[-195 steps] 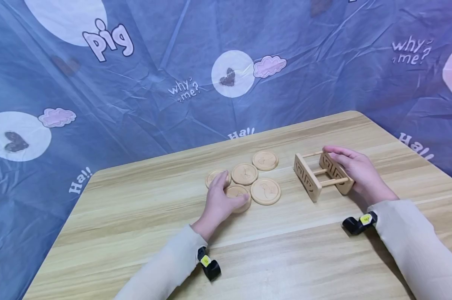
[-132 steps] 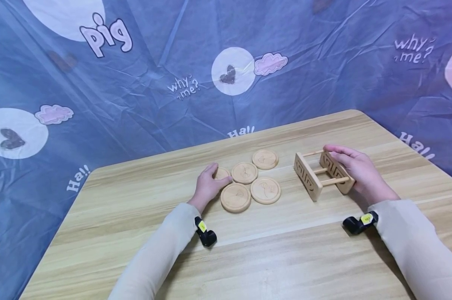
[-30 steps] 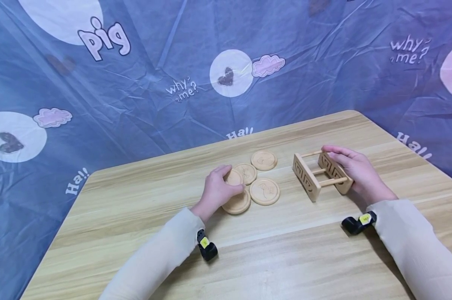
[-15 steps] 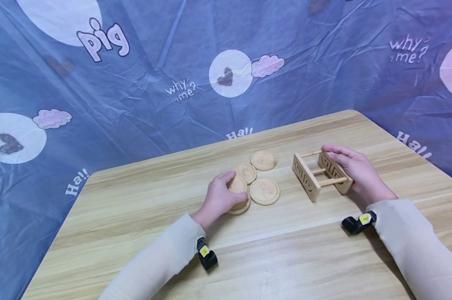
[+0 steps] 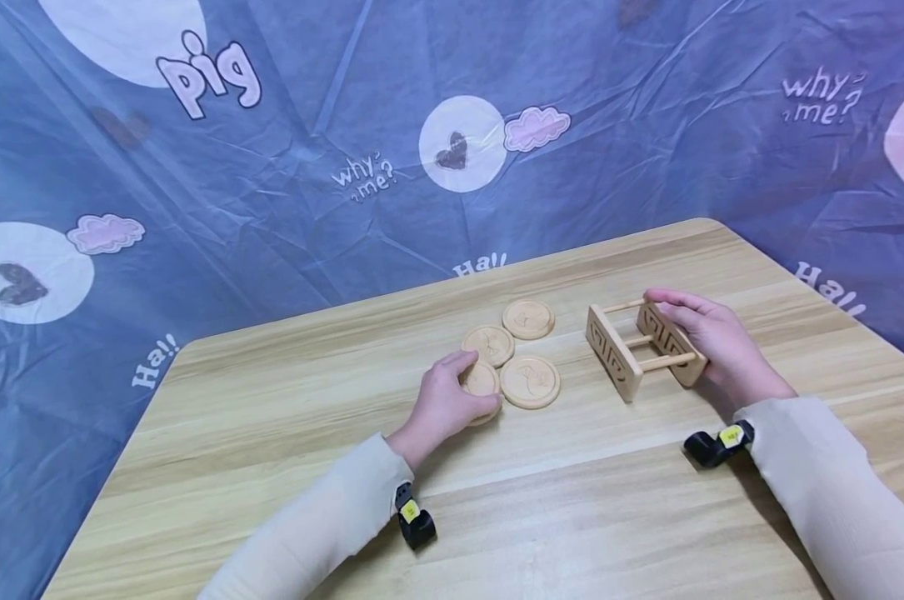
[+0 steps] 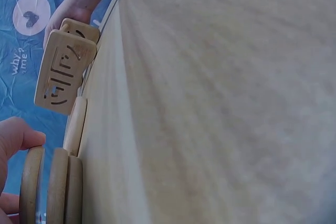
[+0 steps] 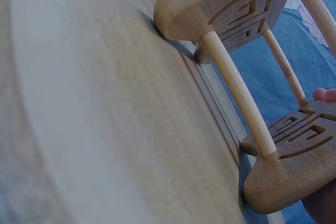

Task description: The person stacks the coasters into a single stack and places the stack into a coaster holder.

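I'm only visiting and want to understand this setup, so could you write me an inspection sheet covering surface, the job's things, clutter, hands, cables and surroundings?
Surface: pale wood-grain table with rounded far corners.
Job's things: round pale wooden discs with engraved faces, clustered; pale wooden rack with slotted ends, standing right of them.
Clutter: nothing seen.
Hands: left hand pinches one disc, a gap showing between it and two stacked discs; right hand grips the rack's right end.
Cables: nothing seen.
Surroundings: blue printed cloth backdrop; beige sleeves; black wrist-worn devices with yellow labels.
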A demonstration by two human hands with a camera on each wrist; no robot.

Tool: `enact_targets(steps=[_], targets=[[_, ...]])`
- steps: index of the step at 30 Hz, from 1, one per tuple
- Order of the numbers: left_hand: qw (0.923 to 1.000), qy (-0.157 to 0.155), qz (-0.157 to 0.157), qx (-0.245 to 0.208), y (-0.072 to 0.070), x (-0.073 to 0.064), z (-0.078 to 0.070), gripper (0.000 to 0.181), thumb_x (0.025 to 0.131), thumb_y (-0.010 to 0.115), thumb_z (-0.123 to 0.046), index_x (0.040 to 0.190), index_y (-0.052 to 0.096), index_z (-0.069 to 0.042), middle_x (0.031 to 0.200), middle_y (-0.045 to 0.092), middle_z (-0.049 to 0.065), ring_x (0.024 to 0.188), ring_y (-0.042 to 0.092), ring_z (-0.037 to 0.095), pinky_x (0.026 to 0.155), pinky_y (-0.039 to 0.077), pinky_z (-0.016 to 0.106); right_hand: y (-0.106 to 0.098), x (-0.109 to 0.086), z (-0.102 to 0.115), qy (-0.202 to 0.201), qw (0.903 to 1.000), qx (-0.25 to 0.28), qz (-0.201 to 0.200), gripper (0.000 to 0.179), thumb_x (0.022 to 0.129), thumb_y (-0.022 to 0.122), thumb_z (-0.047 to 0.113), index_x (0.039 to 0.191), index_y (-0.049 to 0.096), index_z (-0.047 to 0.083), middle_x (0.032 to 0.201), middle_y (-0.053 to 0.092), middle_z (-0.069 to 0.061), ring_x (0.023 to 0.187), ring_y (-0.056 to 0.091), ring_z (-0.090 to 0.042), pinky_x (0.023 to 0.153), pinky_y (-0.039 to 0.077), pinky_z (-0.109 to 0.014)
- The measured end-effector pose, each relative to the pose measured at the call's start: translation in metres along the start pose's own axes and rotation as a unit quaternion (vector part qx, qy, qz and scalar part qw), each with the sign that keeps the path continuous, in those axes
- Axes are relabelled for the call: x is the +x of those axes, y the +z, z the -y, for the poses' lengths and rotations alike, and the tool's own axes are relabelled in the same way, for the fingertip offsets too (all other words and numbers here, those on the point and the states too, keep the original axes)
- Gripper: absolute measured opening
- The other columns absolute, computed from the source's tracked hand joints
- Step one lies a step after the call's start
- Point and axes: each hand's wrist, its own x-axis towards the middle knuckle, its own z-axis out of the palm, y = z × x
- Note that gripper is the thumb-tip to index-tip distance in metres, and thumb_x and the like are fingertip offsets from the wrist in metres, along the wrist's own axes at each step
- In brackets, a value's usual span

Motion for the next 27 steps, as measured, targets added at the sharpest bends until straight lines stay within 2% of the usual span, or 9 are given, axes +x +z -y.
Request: enact_targets(steps=[19,27], targets=[[0.9999,0.007,0.000,0.008,0.0034,-0.0043,0.0043,0.074,0.065,0.081,-0.022,0.129,0.052,-0.001,0.135,0.050,0.014,0.127,0.042,0.031,0.109,0.032,0.039,0.0006,0.0007,-0.0006,-0.010,0.9999,-0.006,-0.002,0.019,0.092,0.058,0.022,0.107,0.066,0.029,0.097,0.065,0.018,0.082,0.062,-0.005,0.065,0.055,-0.022],[0.9999,0.015,0.000,0.007,0.0036,-0.0044,0.0056,0.073,0.064,0.081,-0.021,0.128,0.053,0.000,0.133,0.051,0.015,0.126,0.044,0.031,0.108,0.034,0.038,0.0016,-0.0002,0.0004,-0.008,0.9998,0.019,0.004,0.017,0.091,0.059,0.021,0.104,0.068,0.028,0.096,0.066,0.015,0.081,0.063,-0.006,0.066,0.055,-0.023]])
